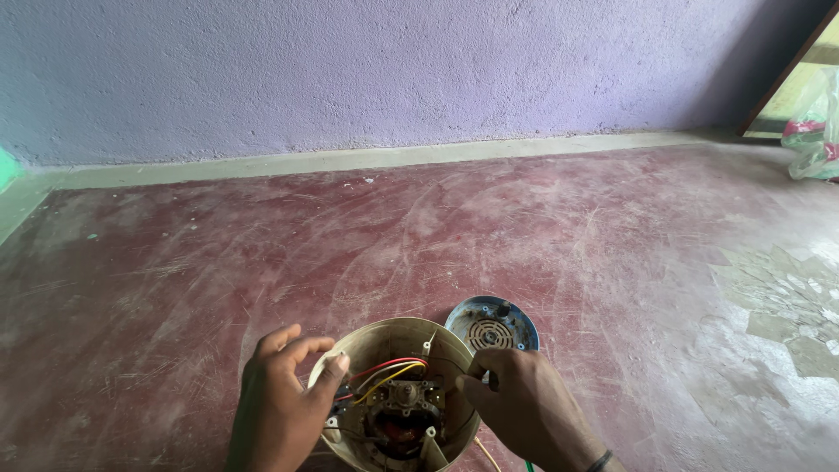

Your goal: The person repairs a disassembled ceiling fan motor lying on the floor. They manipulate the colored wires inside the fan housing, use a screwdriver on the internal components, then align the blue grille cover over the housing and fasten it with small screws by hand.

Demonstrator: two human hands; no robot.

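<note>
A round beige appliance housing point(384, 339) lies open on the red floor at the bottom centre. Inside it I see red and yellow wires point(391, 371) and a brown motor part point(404, 409). My left hand point(281, 398) grips the housing's left rim, thumb on the edge. My right hand point(524, 406) rests on the right rim, fingers curled at the edge; whether they pinch something small is hidden. Just behind the right hand lies a round blue-rimmed metal cover point(492, 325) with a slotted grille.
The worn red floor point(437, 236) runs back to a purple wall point(393, 70) with a pale skirting strip. Plastic bags point(814, 131) sit by a doorway at the far right. A pale, flaked patch point(786, 297) marks the floor on the right.
</note>
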